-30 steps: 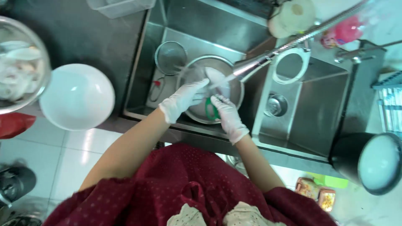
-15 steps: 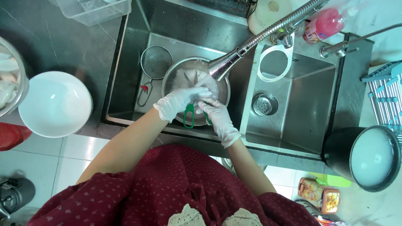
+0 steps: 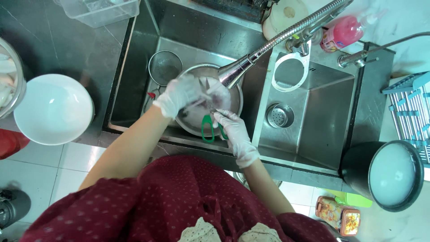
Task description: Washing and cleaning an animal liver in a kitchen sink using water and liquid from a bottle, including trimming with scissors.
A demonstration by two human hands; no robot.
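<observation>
- Overhead, looking down: both gloved hands are over a round steel bowl [image 3: 192, 123] that sits in the left basin of a steel sink [image 3: 134, 76].
- Left hand [image 3: 181, 95], in a thin white glove: fingers curled closed around a pale, soft piece of food [image 3: 214, 92], held above the bowl. What kind of food it is cannot be told; it is blurred.
- Right hand [image 3: 236, 134], also gloved: fingers closed through the green handles of a pair of scissors [image 3: 209, 125]. The handles hang over the near rim of the bowl; the blades point up toward the pale piece and reach it. Whether the blades stand apart or together cannot be told.
- Pull-down spring faucet [image 3: 286, 38]: its head ends just beside the pale piece, above the bowl's far right rim. Running water cannot be made out.
- Small wire strainer [image 3: 165, 67] lies in the same basin, just behind and left of the bowl.
- Right basin: a drain basket [image 3: 280, 115] at its floor, a white ring-shaped piece [image 3: 290, 71] near its far edge.
- Dark counter to the left: a white bowl [image 3: 53, 109], well apart from the hands.
- Behind the sink: a pink soap bottle [image 3: 345, 31].
- Right edge: a black pot [image 3: 385, 175] with whitish contents.
- The person wears a dark red dotted garment [image 3: 188, 201].
</observation>
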